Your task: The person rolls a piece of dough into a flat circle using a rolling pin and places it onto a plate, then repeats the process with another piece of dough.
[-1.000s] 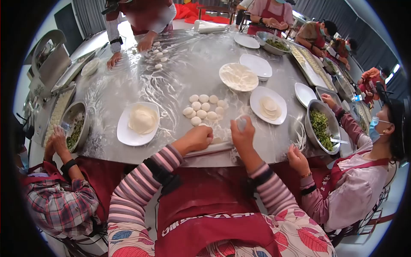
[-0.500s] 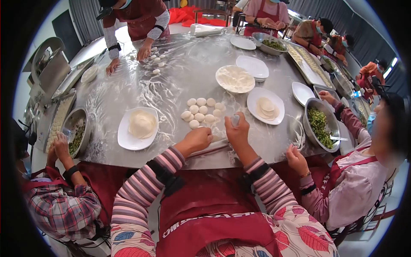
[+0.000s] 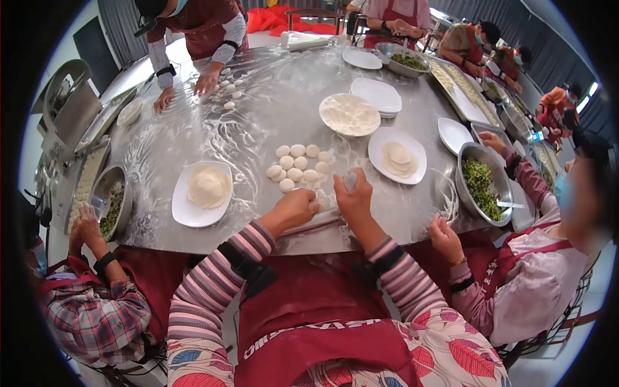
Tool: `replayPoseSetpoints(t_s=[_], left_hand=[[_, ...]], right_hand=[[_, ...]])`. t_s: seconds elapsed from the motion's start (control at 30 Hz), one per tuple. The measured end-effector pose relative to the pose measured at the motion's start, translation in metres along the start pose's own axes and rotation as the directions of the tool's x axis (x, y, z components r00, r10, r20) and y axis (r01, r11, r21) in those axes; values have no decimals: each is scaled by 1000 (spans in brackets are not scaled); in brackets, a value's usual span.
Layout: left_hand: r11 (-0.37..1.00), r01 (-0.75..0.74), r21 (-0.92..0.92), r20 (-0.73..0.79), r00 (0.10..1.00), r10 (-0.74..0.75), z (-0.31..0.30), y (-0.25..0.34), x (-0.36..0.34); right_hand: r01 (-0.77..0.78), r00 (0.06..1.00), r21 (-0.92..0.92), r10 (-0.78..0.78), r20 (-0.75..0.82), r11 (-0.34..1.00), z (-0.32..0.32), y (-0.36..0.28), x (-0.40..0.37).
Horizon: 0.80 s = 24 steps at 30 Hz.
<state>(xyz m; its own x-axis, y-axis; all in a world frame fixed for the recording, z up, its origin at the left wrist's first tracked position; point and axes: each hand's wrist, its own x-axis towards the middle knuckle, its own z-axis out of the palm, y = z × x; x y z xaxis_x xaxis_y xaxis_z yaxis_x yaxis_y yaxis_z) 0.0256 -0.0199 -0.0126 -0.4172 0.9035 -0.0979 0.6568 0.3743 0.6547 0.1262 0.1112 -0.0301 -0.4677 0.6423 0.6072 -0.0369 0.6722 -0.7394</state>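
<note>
Head view: right hand (image 3: 353, 198) closed around grey-tipped object (image 3: 350, 178), likely rolling pin; left hand (image 3: 293, 210) curled low by near edge of surface (image 3: 151, 213), how tightly closed and on what, cannot tell. Pale bar (image 3: 313, 224) shows between wrists. Dough pieces (image 3: 294, 175) clustered just beyond hands; flat rounds (image 3: 399, 161) on plate (image 3: 418, 169) to right. Step in hand looks like rolling dough flat; next move seems to call for even pressure, small turns.
</note>
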Motion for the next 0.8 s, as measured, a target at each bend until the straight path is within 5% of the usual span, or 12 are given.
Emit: replayPoseSetpoints(t_s=[0.17, 0.23, 0.37, 0.47, 0.6, 0.67, 0.8], left_hand=[[981, 113, -155, -32, 992, -119, 5, -15, -13], [988, -5, -157, -37, 999, -1, 10, -13, -22], [999, 3, -36, -118, 993, -7, 14, -10, -5], [999, 22, -49, -27, 999, -24, 8, -3, 0], [995, -82, 51, -28, 996, 83, 8, -11, -24], [985, -108, -134, -80, 992, 98, 0, -14, -33], [965, 49, -257, -186, 978, -99, -87, -45, -67]], right_hand=[[-80, 996, -4, 80, 30, 997, -45, -20, -50], [-170, 985, 63, 169, 31, 983, -44, -21, -56], [41, 998, -127, -48, -46, 991, 0, -2, 0], [127, 985, -214, -148, -86, 969, 0, 6, -4], [-47, 998, -18, 47, -39, 999, -39, -24, -44], [-107, 994, -1, 107, 18, 994, -48, -19, -60], [-168, 986, 115, 167, 19, 979, -47, -15, -63]])
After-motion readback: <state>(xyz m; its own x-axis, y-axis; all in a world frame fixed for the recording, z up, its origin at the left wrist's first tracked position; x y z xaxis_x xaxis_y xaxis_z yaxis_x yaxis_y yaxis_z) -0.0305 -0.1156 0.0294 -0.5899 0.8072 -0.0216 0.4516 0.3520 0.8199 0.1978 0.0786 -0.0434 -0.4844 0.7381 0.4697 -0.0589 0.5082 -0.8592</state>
